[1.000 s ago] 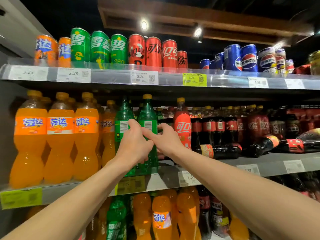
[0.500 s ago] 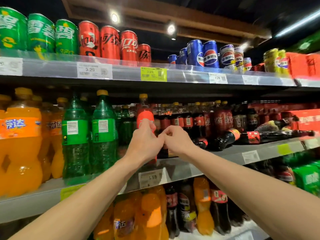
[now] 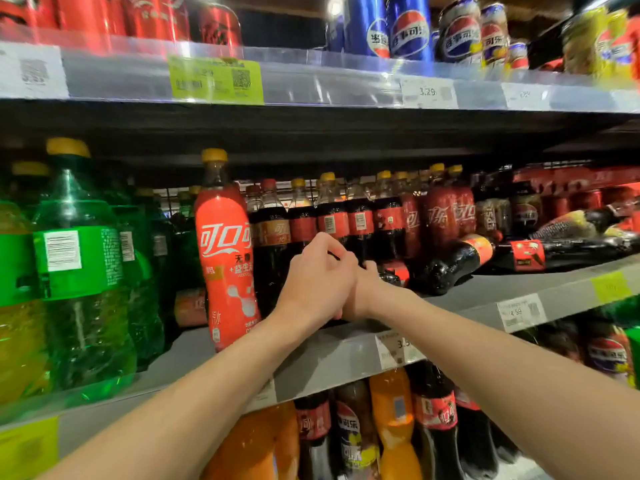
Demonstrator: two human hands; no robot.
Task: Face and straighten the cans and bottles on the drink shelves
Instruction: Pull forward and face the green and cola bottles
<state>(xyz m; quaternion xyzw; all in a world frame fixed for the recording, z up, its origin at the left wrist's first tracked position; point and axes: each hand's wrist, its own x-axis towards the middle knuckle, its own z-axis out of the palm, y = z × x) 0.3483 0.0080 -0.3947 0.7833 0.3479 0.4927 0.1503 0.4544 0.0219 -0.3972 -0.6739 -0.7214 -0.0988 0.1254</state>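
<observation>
On the middle shelf [image 3: 346, 358], my left hand [image 3: 315, 282] and my right hand [image 3: 367, 289] meet just right of a tall red cola bottle [image 3: 225, 251] that stands upright with its label to the front. Their fingers curl around a small dark cola bottle [image 3: 394, 271] lying on its side; most of it is hidden behind the hands. Two more dark cola bottles [image 3: 450, 261] [image 3: 561, 249] lie on their sides further right. Behind them stand rows of upright dark cola bottles [image 3: 332, 220].
Large green bottles [image 3: 79, 271] fill the left of the shelf. Red cans [image 3: 145, 15] and blue cans [image 3: 408, 29] line the top shelf [image 3: 311, 81]. Orange and dark bottles [image 3: 391, 427] stand on the shelf below. Price tags [image 3: 519, 311] hang along the shelf edges.
The view has moved right and closer. Both hands left the green bottles, passed the red cola bottle and now close together on the lying cola bottle to its right.
</observation>
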